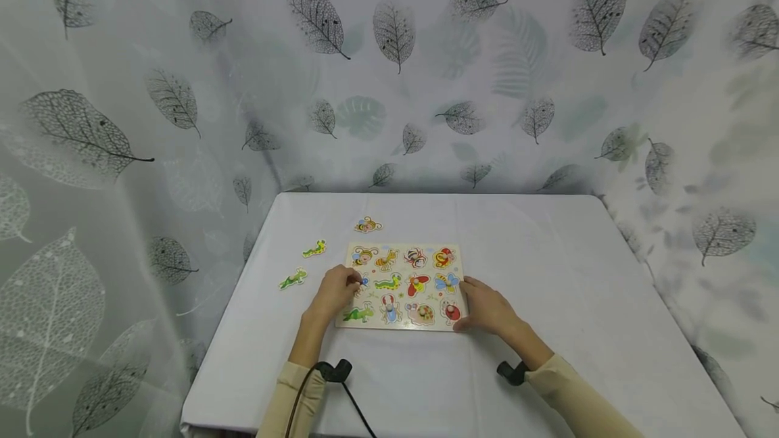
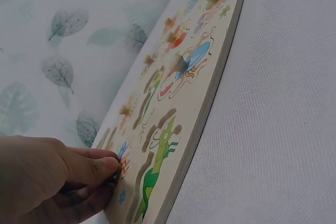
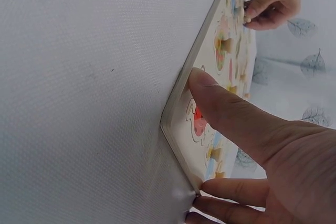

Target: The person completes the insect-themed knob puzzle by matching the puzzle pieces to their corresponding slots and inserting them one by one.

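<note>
Puzzle board (image 1: 403,272) lies on the white-covered worktop (image 1: 578,330), between the two hands. Leftmost, a green grasshopper piece (image 1: 294,278) sits to the left of the left hand, with a caterpillar piece (image 1: 314,248) a little farther out. The left hand (image 1: 336,293) pinches a blue-headed insect piece (image 1: 365,282) at the board's left side; whether it is seated cannot be told. Beyond this hand, off the far edge, is a bee piece (image 1: 368,224). Rightmost, the right hand (image 1: 487,306) touches the board's right end with thumb and fingers extended, a red ladybird (image 1: 451,311) just left of it.
</note>
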The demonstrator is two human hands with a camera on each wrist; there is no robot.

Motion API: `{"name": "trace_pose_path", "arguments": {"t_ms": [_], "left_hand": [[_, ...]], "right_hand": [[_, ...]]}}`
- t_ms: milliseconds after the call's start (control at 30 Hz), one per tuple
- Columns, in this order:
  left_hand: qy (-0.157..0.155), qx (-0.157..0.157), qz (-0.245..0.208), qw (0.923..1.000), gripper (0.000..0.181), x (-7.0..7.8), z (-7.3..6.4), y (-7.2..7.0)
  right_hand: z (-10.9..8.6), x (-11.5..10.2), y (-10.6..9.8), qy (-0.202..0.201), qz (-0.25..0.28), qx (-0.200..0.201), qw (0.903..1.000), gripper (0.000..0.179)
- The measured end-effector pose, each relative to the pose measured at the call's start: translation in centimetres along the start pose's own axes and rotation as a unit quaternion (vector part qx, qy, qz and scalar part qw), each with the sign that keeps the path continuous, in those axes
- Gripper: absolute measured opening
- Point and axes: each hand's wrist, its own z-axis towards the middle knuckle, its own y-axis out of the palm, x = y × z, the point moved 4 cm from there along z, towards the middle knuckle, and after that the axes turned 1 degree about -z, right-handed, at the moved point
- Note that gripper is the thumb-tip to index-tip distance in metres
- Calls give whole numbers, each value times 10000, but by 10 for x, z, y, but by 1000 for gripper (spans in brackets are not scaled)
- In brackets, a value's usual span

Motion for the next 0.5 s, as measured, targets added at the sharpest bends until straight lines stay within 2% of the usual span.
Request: {"name": "trace_pose_path", "arguments": {"t_ms": [200, 367, 500], "left_hand": [[-69, 69, -198, 9998, 16, -6, -2, -9], [-410, 484, -15, 9980, 20, -22, -5, -30], [-693, 845, 209, 9938, 21, -41, -9, -51]], "right_hand": [[1, 0, 1, 16, -9, 9, 10000, 101], [0, 0, 1, 43, 32, -2, 10000, 100], [0, -1, 0, 47, 36, 4, 10000, 101]]}}
